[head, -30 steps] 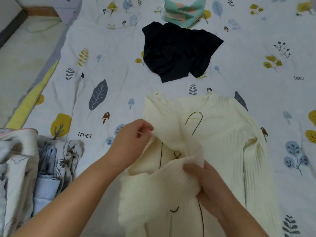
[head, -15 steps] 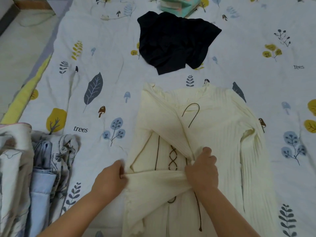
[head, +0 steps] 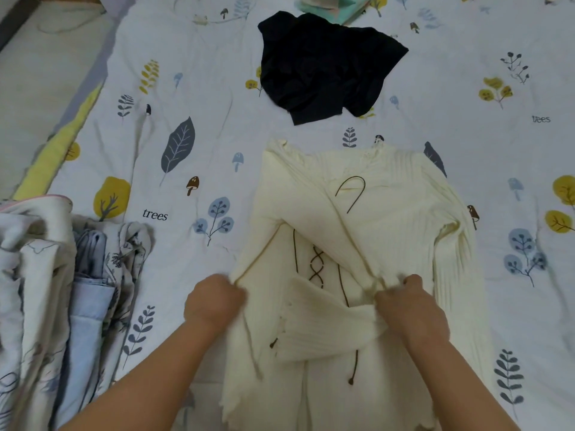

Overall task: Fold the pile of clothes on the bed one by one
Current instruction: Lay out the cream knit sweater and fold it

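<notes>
Cream ribbed sweater [head: 395, 219] lying flat on the leaf-printed bedsheet [head: 186, 88], directly below the viewer. Left hand [head: 214, 301] pinching the sweater's left edge, fingers curled over the fabric. Right hand [head: 410, 309] gripping the bunched end of the left sleeve [head: 323, 325], clamped on it near the garment's middle.

Changed over the last second: left hand dropped from a raised pinch down to the sweater's side edge; the sleeve, earlier lifted and draped between both hands, now laid across the body, just inward of the right grip. Dark lacing [head: 315, 265] exposed between the two grips.

Meaning for the task, as a judgement: first sleeve fold nearly settled, right sleeve [head: 454, 259] still spread outward beyond the right grip, so folding of this garment only begun.

Beyond both grips, farther up the bed: black garment [head: 323, 63], crumpled and unfolded. Past that, a teal folded item [head: 336, 3], partly cut off. Left of the left grip: stacked folded fabrics [head: 62, 290].
</notes>
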Motion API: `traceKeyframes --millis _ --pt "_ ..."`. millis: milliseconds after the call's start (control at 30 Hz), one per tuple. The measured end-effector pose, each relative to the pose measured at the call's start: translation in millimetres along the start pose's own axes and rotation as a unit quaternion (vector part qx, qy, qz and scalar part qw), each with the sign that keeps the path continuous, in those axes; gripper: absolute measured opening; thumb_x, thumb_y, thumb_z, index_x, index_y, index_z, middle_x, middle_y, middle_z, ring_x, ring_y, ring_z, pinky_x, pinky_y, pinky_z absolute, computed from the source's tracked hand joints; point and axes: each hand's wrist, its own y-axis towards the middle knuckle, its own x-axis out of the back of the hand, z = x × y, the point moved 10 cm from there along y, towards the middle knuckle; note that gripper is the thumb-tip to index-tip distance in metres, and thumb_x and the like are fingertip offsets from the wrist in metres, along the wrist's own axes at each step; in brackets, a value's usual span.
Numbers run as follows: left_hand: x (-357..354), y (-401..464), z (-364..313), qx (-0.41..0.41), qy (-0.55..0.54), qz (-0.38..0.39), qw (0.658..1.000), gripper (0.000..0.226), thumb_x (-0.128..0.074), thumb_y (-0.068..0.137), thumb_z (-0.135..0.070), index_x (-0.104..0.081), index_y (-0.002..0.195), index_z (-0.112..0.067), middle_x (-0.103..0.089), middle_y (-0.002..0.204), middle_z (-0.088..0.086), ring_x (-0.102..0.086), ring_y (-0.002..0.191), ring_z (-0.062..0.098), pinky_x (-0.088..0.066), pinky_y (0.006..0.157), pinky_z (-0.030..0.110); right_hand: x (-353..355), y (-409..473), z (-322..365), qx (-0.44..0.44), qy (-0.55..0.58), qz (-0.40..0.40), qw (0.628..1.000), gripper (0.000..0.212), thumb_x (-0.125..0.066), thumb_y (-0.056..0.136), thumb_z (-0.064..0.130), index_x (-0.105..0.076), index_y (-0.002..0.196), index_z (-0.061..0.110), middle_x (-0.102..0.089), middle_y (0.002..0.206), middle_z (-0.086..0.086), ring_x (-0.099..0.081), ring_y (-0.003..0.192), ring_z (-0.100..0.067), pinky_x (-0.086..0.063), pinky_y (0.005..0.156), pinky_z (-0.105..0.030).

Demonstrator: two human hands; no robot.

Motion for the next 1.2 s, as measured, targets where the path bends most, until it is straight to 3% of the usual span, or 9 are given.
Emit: traceKeyframes --millis 233,300,433,633,733,833,933,1067,1200 --pt "40 -3 21 -0.079 0.111 -0.046 0.990 0.011 -0.043 0.085 -0.003 -0.048 0.090 -0.012 -0.056 0.089 0.008 -0.055 0.084 0.031 -0.036 0.065 0.031 -28 -10 0 -0.040 0.108 0.196 0.974 0.079 -0.062 0.079 0.003 -0.020 0.145 0.012 -0.054 0.107 -0.017 -0.057 0.065 -0.022 -0.045 0.041 -0.022" --pt "46 -13 -1 -0.127 0.212 -0.099 0.964 0.026 -0.043 0.084 -0.001 -0.047 0.109 -0.008 -0.051 0.105 0.013 -0.052 0.093 0.033 -0.037 0.069 0.036 -26 -13 5 -0.008 0.123 0.198 0.972 0.071 -0.057 0.079 -0.006 -0.028 0.142 0.011 -0.053 0.112 -0.016 -0.059 0.081 -0.026 -0.052 0.053 -0.028" --pt "52 -25 -79 -0.257 0.083 -0.143 0.952 0.035 -0.049 0.083 0.000 -0.056 0.117 -0.006 -0.054 0.114 0.013 -0.051 0.101 0.032 -0.041 0.079 0.037 -5 -28 27 0.105 0.175 0.157 0.966 0.043 -0.046 0.083 -0.009 -0.054 0.120 0.012 -0.064 0.100 -0.011 -0.063 0.090 -0.028 -0.052 0.078 -0.042" --pt "38 -14 -167 -0.399 0.137 -0.145 0.895 0.052 -0.047 0.081 0.000 -0.048 0.131 -0.015 -0.043 0.132 0.012 -0.042 0.116 0.029 -0.034 0.087 0.036 -11 -56 54 0.126 0.459 0.388 0.789 0.067 -0.029 0.067 -0.023 -0.071 0.107 0.012 -0.069 0.104 -0.017 -0.067 0.090 -0.028 -0.054 0.070 -0.032" --pt "13 5 -180 -0.427 0.301 -0.116 0.845 0.050 -0.047 0.088 -0.013 -0.040 0.136 -0.022 -0.035 0.141 0.008 -0.033 0.128 0.025 -0.029 0.097 0.036 -22 -35 21 0.064 0.432 0.331 0.837 0.061 -0.031 0.073 -0.022 -0.072 0.103 0.011 -0.071 0.099 -0.017 -0.068 0.089 -0.030 -0.055 0.071 -0.033" --pt "30 3 -186 -0.482 0.325 -0.173 0.795 0.025 -0.074 0.066 0.001 -0.067 0.090 -0.004 -0.063 0.085 0.016 -0.060 0.075 0.031 -0.050 0.062 0.037 -6 -5 -17 0.063 0.219 0.126 0.966 0.035 -0.047 0.083 -0.006 -0.068 0.101 0.016 -0.071 0.083 -0.001 -0.067 0.081 -0.022 -0.053 0.080 -0.038" --pt "70 28 -155 -0.388 0.250 -0.209 0.862 0.022 -0.071 0.055 0.016 -0.063 0.073 0.007 -0.056 0.067 0.024 -0.056 0.058 0.036 -0.046 0.050 0.040 1 -1 -31 0.044 0.089 0.047 0.994 0.025 -0.060 0.082 0.015 -0.058 0.105 0.024 -0.060 0.081 0.007 -0.058 0.078 -0.015 -0.044 0.072 -0.029" --pt "80 67 -114 -0.240 0.333 -0.165 0.897 0.025 -0.050 0.087 -0.008 -0.058 0.111 -0.008 -0.054 0.110 0.017 -0.049 0.104 0.036 -0.039 0.080 0.040 -14 -16 -16 0.037 0.031 0.067 0.997 0.027 -0.052 0.084 0.053 -0.047 0.101 0.033 -0.055 0.084 0.013 -0.056 0.081 -0.012 -0.042 0.071 -0.028" --pt "94 59 -142 -0.298 0.228 -0.219 0.901 0.025 -0.048 0.087 -0.006 -0.064 0.105 0.001 -0.056 0.105 0.023 -0.050 0.096 0.039 -0.037 0.078 0.044 -36 -33 10 0.016 0.020 0.089 0.996 0.048 -0.042 0.079 0.070 -0.027 0.100 0.029 -0.049 0.085 0.011 -0.053 0.079 -0.014 -0.039 0.069 -0.030"
